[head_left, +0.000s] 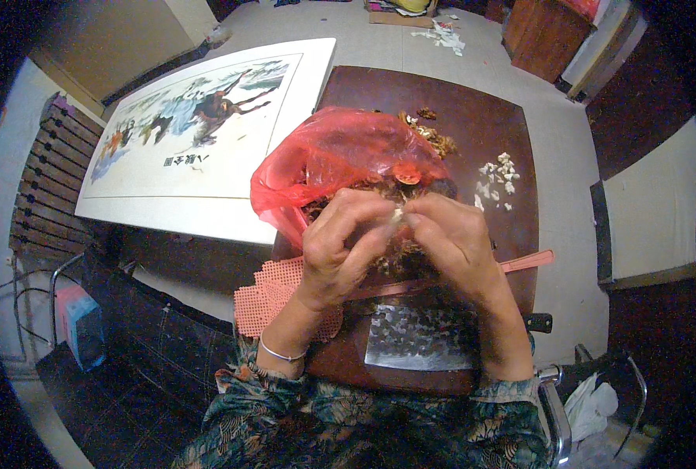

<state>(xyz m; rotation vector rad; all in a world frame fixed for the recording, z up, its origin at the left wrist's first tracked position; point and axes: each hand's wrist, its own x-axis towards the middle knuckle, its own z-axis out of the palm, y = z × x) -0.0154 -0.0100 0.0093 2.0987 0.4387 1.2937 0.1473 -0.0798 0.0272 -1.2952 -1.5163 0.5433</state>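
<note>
Above the middle of the dark table, my left hand (342,241) and my right hand (453,238) meet fingertip to fingertip. Both are closed in a pinch on a small pale piece (397,212), too small to name. Just beyond them lies a crumpled red plastic bag (336,144), with brown dry bits (317,209) at its mouth. More brown bits (399,262) show below my fingers. Off to the right of my right hand, several small white pieces (498,180) are scattered on the table.
A pink fly swatter (274,293) lies under my forearms, its handle reaching right. Nearer me is a black-and-white printed sheet (418,340). A dark handle (539,322) juts from the right edge. Brown scraps (438,143) lie behind the bag; a white picture panel (207,184) stands left.
</note>
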